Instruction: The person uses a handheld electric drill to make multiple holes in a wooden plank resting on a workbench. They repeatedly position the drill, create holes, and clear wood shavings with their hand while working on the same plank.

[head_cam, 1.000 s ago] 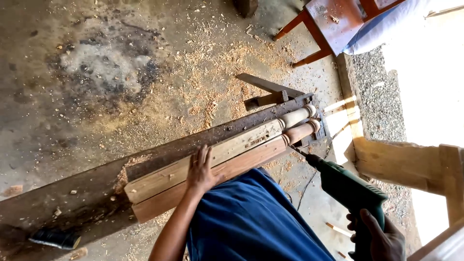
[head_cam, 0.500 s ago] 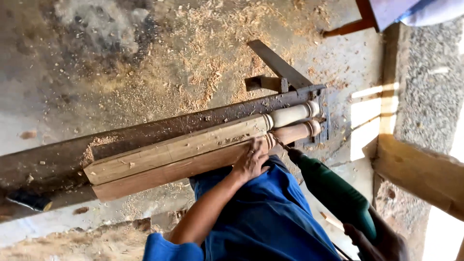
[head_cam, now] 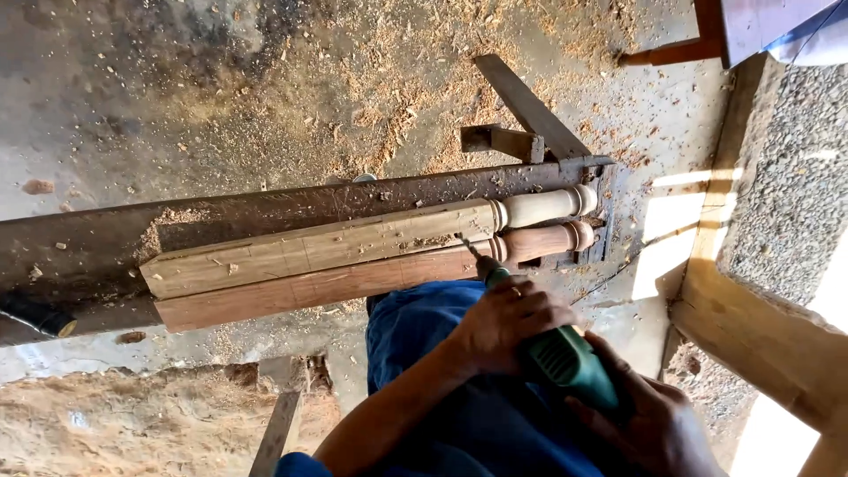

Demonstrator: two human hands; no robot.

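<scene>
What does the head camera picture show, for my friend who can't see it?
Two bare hands, the left hand in front and the right hand behind, grip a green power drill whose bit meets the darker reddish turned wooden leg. A paler turned wooden leg lies touching it on a long dark workbench plank above a sawdust-strewn concrete floor.

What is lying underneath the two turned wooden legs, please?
A long dark beam strewn with sawdust carries both turned legs; the floor beneath it is covered from view.
</scene>
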